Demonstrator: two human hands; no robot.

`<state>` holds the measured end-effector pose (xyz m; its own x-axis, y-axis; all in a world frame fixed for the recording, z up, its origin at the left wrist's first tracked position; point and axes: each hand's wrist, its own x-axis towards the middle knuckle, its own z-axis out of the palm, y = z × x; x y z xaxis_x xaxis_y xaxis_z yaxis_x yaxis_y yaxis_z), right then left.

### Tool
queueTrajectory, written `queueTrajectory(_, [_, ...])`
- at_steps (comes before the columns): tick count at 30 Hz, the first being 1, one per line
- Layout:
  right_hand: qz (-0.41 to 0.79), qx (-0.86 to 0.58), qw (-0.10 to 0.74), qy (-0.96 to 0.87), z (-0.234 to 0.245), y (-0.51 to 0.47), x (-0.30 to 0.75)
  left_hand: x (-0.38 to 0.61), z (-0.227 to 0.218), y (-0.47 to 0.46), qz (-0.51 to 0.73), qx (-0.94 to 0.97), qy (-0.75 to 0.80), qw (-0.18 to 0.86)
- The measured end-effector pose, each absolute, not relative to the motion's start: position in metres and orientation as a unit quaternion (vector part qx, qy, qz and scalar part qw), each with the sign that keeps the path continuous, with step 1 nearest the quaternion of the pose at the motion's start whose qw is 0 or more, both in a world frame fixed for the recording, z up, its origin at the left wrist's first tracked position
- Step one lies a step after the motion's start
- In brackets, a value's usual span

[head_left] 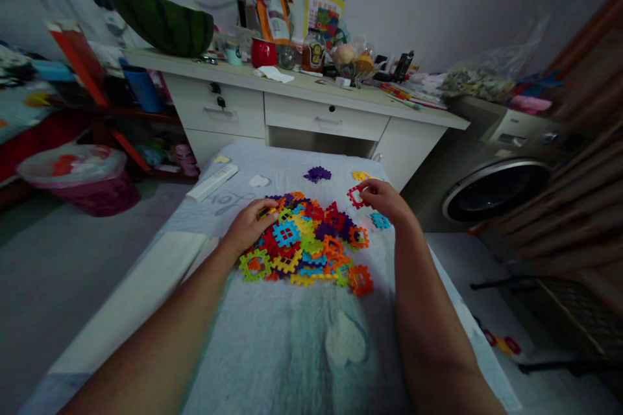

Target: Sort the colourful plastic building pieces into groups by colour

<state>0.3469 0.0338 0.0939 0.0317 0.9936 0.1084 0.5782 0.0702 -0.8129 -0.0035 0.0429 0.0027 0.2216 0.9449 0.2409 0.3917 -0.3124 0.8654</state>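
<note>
A heap of plastic interlocking pieces [304, 237] in several colours lies mid-table; many are squares with notched edges and window-like openings. My left hand [250, 225] rests against the heap's left edge, fingers and thumb apart, the fingertips touching pieces there. To the right of the heap, my right hand [384, 199] pinches a red interlocking piece [355, 196] low over the cloth. Close to that hand lie a blue piece [380, 220] and yellow pieces [362, 176]. Purple pieces [317, 174] sit apart behind the heap.
A patterned cloth [292, 350] covers the table. At its far left lies a long white box [213, 183]. Beyond stands a cluttered white desk [326, 107], with a washing machine [496, 162] to the right. A pink bin [92, 181] stands on the floor at left.
</note>
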Motion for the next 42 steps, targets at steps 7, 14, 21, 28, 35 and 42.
queueTrajectory(7, [0.212,-0.658,0.387,-0.610,0.101,0.010,0.385,-0.003,0.006,0.042,0.404,0.701,0.482,0.337])
queueTrajectory(14, [0.154,-0.723,0.207,-0.641,0.078,-0.040,0.415,-0.004,0.006,0.043,0.399,0.703,0.484,0.337])
queueTrajectory(21, [0.132,-0.769,0.129,-0.613,0.059,-0.069,0.414,-0.003,0.007,0.041,0.394,0.697,0.494,0.340])
queueTrajectory(28, [0.121,-0.794,0.107,-0.585,0.042,-0.069,0.407,-0.003,0.002,0.044,0.402,0.695,0.485,0.347])
queueTrajectory(35, [0.063,-0.796,0.144,-0.585,0.039,-0.071,0.409,-0.005,-0.001,0.045,0.391,0.706,0.492,0.327])
queueTrajectory(42, [-0.006,-0.637,0.263,-0.725,0.036,-0.063,0.379,-0.004,0.001,0.044,0.390,0.709,0.487,0.327])
